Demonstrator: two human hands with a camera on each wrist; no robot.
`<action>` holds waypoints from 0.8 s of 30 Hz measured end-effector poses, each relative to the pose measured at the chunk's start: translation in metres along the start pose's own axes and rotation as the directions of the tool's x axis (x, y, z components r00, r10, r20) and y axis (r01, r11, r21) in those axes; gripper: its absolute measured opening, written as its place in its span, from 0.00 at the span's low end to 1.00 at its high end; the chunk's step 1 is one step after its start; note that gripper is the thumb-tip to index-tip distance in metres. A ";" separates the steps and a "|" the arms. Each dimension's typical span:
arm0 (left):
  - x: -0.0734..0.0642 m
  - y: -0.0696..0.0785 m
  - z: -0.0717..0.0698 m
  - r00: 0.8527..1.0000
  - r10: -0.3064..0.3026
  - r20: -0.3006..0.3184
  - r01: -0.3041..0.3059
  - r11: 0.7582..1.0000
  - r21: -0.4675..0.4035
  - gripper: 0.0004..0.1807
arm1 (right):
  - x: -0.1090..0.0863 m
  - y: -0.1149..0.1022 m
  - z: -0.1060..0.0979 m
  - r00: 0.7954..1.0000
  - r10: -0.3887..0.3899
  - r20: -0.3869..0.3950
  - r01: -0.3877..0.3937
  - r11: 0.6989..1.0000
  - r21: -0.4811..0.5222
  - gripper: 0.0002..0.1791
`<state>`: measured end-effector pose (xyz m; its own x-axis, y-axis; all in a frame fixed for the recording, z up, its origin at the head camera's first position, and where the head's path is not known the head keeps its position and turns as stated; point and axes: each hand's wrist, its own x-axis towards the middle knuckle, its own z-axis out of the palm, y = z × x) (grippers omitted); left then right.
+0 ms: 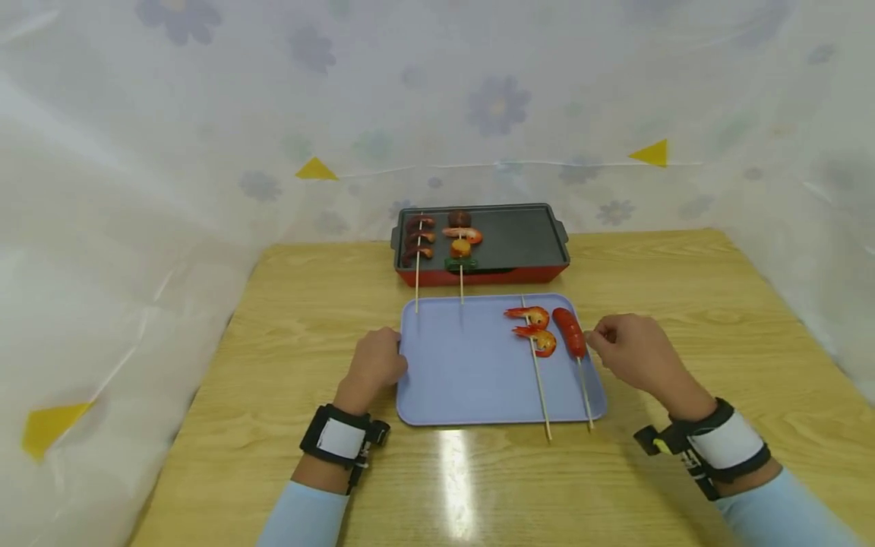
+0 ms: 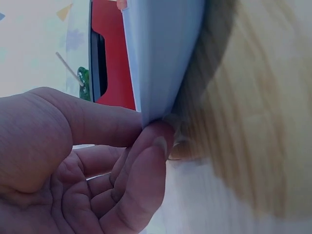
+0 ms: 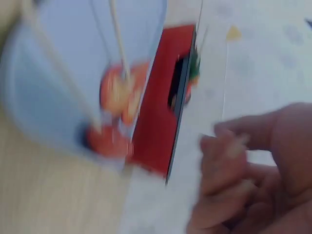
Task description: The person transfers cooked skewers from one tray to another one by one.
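Surface is a wood-grain table (image 1: pixel 683 289), enclosed at back and sides by pale floral sheeting (image 1: pixel 396 91) bearing three yellow triangles (image 1: pixel 649 153). Counted on it: one red-sided grill (image 1: pixel 516 235) carrying two loaded skewers (image 1: pixel 461 279) and, just in front of it, one lilac tray (image 1: pixel 458 372) carrying two more — one threaded with two shrimps (image 1: pixel 537 343), the other with one sausage (image 1: pixel 570 332). Two hands observed — the left hand (image 1: pixel 378 361) pinches the tray's left edge between thumb and finger, while the right hand (image 1: pixel 632 349), fingers curled and gripping nothing, is just beside the sausage near the tray's right edge.
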<state>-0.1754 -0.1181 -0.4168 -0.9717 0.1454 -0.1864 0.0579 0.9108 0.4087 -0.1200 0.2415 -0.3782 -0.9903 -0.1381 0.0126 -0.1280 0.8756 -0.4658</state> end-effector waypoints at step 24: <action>0.006 0.002 0.001 0.998 -0.031 -0.053 0.034 0.998 0.043 0.05 | 0.010 0.046 0.031 0.986 -0.001 0.168 0.002 1.000 -0.009 0.16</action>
<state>-0.1808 -0.1146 -0.4179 -0.9839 0.0960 -0.1510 0.0352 0.9311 0.3631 -0.1341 0.2663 -0.4275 -0.9672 -0.2144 -0.1360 -0.1306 0.8795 -0.4576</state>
